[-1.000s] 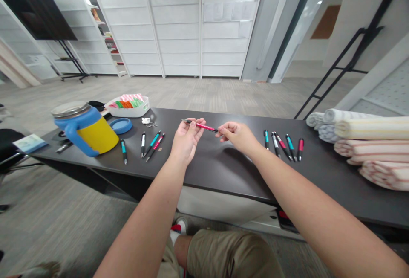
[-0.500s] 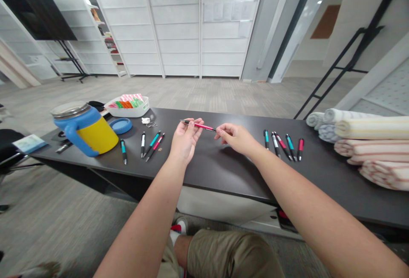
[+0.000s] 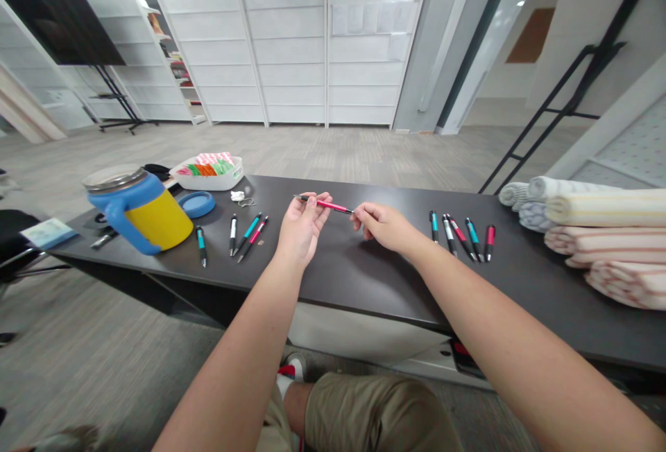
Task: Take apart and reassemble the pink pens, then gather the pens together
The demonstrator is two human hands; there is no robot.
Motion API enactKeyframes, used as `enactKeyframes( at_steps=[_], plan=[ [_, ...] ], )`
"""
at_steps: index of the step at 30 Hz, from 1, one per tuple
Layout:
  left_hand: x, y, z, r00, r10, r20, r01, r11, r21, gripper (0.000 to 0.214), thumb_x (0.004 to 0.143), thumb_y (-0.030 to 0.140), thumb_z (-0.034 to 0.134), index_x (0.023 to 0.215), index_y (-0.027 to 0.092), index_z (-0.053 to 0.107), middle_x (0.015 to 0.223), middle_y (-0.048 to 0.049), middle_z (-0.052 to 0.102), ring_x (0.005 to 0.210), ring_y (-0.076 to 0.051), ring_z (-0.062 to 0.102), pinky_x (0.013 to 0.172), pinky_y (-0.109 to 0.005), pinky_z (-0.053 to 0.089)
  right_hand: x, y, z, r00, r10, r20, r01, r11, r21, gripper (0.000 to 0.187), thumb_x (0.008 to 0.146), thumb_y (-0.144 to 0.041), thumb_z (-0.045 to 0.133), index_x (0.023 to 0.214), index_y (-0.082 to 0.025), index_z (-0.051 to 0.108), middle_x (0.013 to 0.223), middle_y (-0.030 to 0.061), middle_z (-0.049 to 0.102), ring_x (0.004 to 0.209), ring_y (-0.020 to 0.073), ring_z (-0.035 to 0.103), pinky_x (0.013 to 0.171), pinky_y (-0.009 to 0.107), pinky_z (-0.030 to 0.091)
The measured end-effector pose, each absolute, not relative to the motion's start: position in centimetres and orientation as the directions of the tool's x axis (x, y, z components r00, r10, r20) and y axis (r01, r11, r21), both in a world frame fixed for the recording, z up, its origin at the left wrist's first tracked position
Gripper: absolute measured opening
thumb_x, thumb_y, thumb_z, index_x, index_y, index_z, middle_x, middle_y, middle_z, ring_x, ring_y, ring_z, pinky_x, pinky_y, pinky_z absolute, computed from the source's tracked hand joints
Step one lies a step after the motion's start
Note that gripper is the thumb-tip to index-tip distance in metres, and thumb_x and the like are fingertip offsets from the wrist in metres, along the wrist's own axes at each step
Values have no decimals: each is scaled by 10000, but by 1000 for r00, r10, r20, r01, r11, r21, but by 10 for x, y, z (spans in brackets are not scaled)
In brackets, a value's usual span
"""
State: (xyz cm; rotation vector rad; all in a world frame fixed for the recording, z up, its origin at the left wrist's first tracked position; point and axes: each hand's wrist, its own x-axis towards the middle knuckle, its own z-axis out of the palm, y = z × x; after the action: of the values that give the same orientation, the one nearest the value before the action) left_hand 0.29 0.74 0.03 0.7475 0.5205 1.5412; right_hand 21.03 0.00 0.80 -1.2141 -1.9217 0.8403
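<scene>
My left hand (image 3: 302,227) pinches a red pen (image 3: 333,206) between thumb and fingers, palm turned up, above the dark table. The pen lies almost level, its black end to the left. At its right end, the closed fingertips of my right hand (image 3: 379,224) pinch the pen; the very end is hidden there. On the table left of my hands lie a white pen (image 3: 233,236), a teal pen (image 3: 248,233), another red pen (image 3: 254,237) and a separate teal pen (image 3: 201,247). To the right rests a row of several pens (image 3: 460,237) in teal, white and red.
A blue and yellow mug (image 3: 156,216) stands at the left, near a blue lid (image 3: 196,204) and a white basket (image 3: 229,180) of colourful packets. Rolled striped cloths (image 3: 608,237) are stacked on the right of the dark table (image 3: 333,279).
My right hand has shifted very slightly at the pen's right end. My left hand and the pen look still.
</scene>
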Motion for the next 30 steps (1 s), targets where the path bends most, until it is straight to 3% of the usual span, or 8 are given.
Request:
enactKeyframes(
  at_steps=[19,24,30],
  plan=[
    [3,7,1,2,989,148,-686,-106,720,166,942,219,728,1032,202,589,1102,-74,775,1101,-183,747,1138,-431,484,212,0,6,-331,921,208,440,345,-829,277,1023,-498,502,1030,-235,589,813,-9,721,515,115,571,522,252,441],
    [3,7,1,2,990,138,-688,-98,719,161,946,208,719,1034,200,584,1101,-76,778,1091,-179,749,1133,-426,489,212,1,5,-351,910,222,474,377,-795,323,1049,-487,439,947,-229,605,790,-14,686,515,109,560,548,258,449],
    [3,7,1,8,990,141,-693,-96,715,149,943,204,720,1030,196,600,1098,-75,779,1079,-179,753,1123,-422,497,212,1,6,-353,899,258,473,409,-780,234,1025,-460,502,986,-245,586,791,-31,670,513,106,545,547,251,435]
  ],
)
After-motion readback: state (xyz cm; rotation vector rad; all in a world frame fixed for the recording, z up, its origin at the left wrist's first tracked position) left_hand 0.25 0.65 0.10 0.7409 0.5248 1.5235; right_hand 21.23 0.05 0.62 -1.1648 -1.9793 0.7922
